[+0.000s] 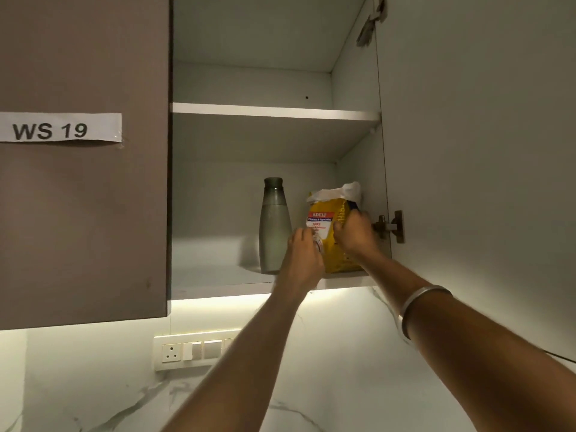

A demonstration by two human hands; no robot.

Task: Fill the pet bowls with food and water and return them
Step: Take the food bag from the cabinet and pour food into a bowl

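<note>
Both forearms reach up to the tall upright yellow pet-food bag on the lower cabinet shelf. Left hand cups its 8 o'clock side, right hand curls round its 3 o'clock edge; grey bottle stands just beside at 9 o'clock

Both arms reach up; left grip and right grip curled.

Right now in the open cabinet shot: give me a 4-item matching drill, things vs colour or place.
Things:
1. pet food bag
2. bottle
3. bangle
4. paper label

Descriptions:
A. on the closed brown door
B. yellow, held between both hands
C. on the right forearm
D. grey-green, upright, left of the bag

Pairs: 1-B, 2-D, 3-C, 4-A
</note>
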